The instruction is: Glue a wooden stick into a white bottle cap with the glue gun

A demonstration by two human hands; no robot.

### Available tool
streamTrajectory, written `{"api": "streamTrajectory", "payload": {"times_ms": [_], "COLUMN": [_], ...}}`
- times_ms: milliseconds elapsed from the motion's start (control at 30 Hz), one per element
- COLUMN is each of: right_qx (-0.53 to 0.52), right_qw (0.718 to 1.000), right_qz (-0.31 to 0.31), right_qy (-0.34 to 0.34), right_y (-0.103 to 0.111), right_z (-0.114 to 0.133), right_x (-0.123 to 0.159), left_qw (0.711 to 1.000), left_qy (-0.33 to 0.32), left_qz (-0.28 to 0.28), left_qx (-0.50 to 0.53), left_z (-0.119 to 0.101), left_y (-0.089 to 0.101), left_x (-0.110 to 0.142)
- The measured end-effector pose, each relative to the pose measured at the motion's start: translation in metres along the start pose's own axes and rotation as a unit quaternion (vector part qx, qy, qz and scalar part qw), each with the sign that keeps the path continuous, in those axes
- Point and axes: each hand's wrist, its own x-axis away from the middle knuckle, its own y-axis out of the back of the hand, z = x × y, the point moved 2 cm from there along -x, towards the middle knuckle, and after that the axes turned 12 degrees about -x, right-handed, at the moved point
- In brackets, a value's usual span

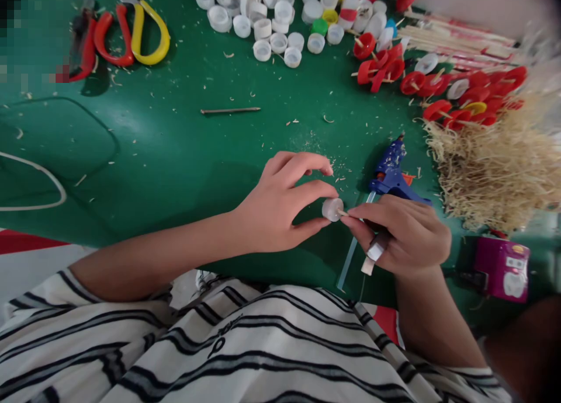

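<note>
My left hand (280, 207) pinches a translucent white bottle cap (332, 209) between thumb and index finger, its other fingers loosely bent. My right hand (401, 233) is closed, thumb and index finger on a short thin wooden stick (343, 213) whose tip meets the face of the cap. I cannot tell how deep the stick sits in it. Below the right thumb, a silvery flat piece (376, 250) and a pale wooden end (368, 266) stick out of the curled fingers. A blue glue gun (389, 166) with a clear glue stick (350, 260) lies just behind that hand.
Several white caps (263, 28) spread across the back, and red caps with sticks (379, 64) lie at the right. Beyond the right hand are wood shavings (499, 163) and a purple box (502, 268). A nail (230, 110) and scissors (151, 35) lie to the left on the green table (175, 157).
</note>
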Motion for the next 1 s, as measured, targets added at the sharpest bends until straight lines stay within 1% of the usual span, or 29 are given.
{"api": "streamTrajectory", "payload": {"times_ms": [100, 267, 467, 633, 767, 900, 1000], "right_qx": [-0.007, -0.028, -0.026, -0.029, -0.044, -0.034, -0.039], "right_qw": [1.0, 0.999, 0.999, 0.999, 0.998, 0.999, 0.999], "right_qz": [-0.004, -0.03, -0.023, -0.023, -0.04, -0.022, -0.029], "right_qy": [0.001, 0.006, -0.019, 0.004, 0.0, 0.002, 0.008], "right_y": [0.0004, -0.0013, -0.0014, -0.0002, -0.0007, -0.0025, -0.0022], "right_z": [-0.0004, 0.0004, 0.0016, 0.0, 0.0003, 0.0019, 0.0018], "right_x": [0.001, 0.0027, 0.0001, 0.0009, 0.0025, 0.0025, 0.0016], "left_qw": [1.0, 1.0, 1.0, 1.0, 1.0, 1.0, 1.0], "left_qy": [-0.001, 0.0, 0.0, 0.006, 0.005, 0.003, 0.005], "left_qz": [-0.008, -0.005, -0.006, 0.004, -0.001, -0.003, -0.002], "left_qx": [0.001, 0.0, -0.003, 0.003, 0.003, 0.003, 0.005], "left_z": [0.0001, 0.0, -0.0011, -0.0014, -0.0015, -0.0017, -0.0016], "left_y": [0.0004, 0.0015, 0.0019, 0.0017, 0.0026, 0.0027, 0.0024], "left_x": [-0.0001, -0.0003, -0.0006, -0.0012, -0.0014, -0.0012, -0.0012]}}
